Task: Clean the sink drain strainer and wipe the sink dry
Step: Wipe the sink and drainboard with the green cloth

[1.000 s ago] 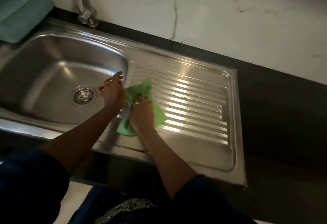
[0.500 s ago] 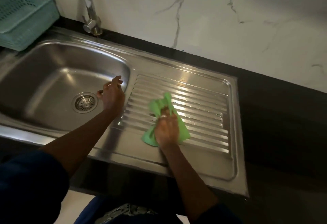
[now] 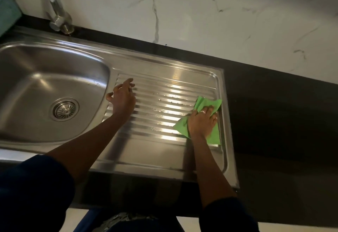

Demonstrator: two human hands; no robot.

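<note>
A stainless steel sink (image 3: 36, 63) fills the left of the view, with the round metal drain strainer (image 3: 65, 110) seated in its basin floor. To its right lies the ribbed drainboard (image 3: 164, 78), with water drops on its ridges. My right hand (image 3: 201, 122) presses a green cloth (image 3: 203, 102) flat on the drainboard's right end. My left hand (image 3: 122, 98) rests open on the drainboard's left end, beside the basin's rim, holding nothing.
A chrome tap (image 3: 60, 21) stands behind the basin. A teal basket (image 3: 7, 12) sits at the far left edge. Dark countertop (image 3: 283, 112) lies right of the sink, below a white marble-look wall (image 3: 201, 12).
My right hand has slid the green cloth from the left end of the drainboard across to its right end. My left hand stayed near the basin rim, shifting slightly onto the ridges.
</note>
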